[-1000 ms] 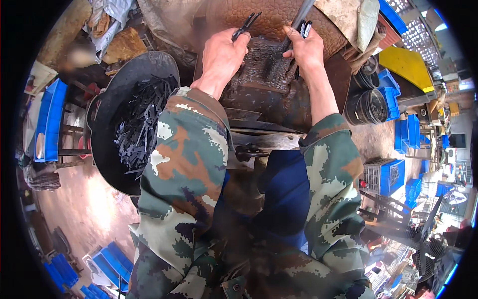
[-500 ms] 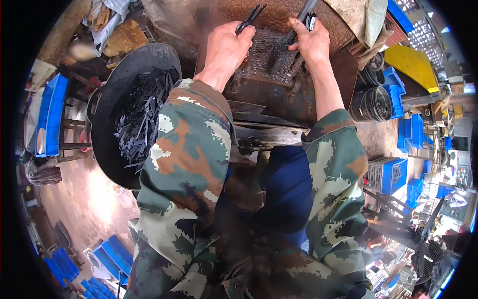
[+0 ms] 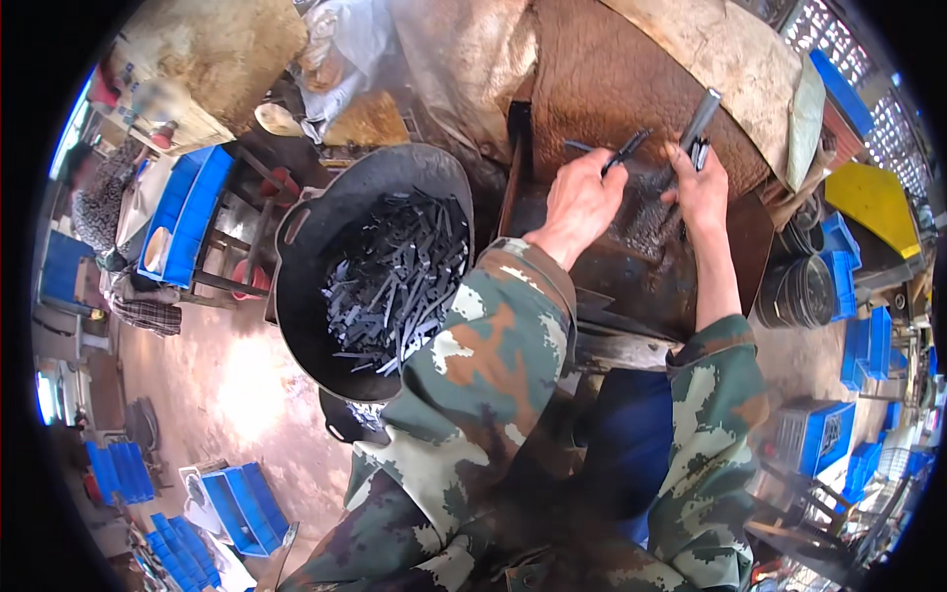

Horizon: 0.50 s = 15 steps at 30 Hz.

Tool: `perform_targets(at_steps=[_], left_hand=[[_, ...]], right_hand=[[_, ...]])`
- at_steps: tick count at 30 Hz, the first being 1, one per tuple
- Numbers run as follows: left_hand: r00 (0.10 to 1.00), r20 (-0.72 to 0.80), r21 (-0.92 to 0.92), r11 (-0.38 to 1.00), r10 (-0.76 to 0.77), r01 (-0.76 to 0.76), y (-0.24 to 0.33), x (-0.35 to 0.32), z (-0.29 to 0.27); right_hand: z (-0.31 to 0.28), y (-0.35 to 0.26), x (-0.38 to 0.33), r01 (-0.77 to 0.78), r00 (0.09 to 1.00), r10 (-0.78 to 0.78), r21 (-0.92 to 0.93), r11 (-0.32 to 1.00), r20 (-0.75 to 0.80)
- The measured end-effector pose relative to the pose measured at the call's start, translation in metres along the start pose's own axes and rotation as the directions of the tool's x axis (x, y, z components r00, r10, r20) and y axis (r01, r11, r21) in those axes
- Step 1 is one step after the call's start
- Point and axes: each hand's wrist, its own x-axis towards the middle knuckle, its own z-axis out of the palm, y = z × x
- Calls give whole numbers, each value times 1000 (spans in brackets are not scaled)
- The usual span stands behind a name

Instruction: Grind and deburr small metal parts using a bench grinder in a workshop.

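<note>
Reaching forward over a dark, greasy bench [image 3: 691, 286], both hands work near its far edge. The left hand [image 3: 582, 202] is curled closed, its fingers [image 3: 604, 170] pinched on a thin dark strip [image 3: 627, 151] that sticks up and to the right out of the grip. Just to its right, the right hand [image 3: 702, 187] is closed around a grey bar [image 3: 698, 123] that stands up at a slant away from the person; something small and dark also shows at the fingertips, though it is too blurred to say what. The two hands are near each other but apart, with a heap of small dark bits [image 3: 646, 222] lying on the bench between and under them.

Both forearms wear camouflage sleeves [image 3: 493, 365], and a blue apron or trouser [image 3: 631, 444] shows between them.

To the left of the bench, well apart from the hands, a black basin [image 3: 306, 227] sits on a stand, holding a loose pile of flat dark strips [image 3: 395, 286] like the one in the left hand. Beyond the bench hangs a brown, rusty sheet [image 3: 612, 79] with pale cloth draped over its upper right. Blue crates [image 3: 187, 212] stand on a rack at the left, more lie on the floor [image 3: 237, 503] at lower left, and others are stacked at the right [image 3: 819, 434] beside a set of dark rings [image 3: 804, 291].
</note>
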Motion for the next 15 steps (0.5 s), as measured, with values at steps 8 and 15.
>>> perform_targets(at_steps=[8, 15], left_hand=[[998, 37, 35, 998, -53, 52, 8, 2, -5], [993, 74, 123, 989, -93, 83, 25, -1, -14]], right_hand=[[0, 1, 1, 5, 1000, -5, -16, 1000, -4], [1, 6, 4, -7, 1000, 6, 56, 998, 6]])
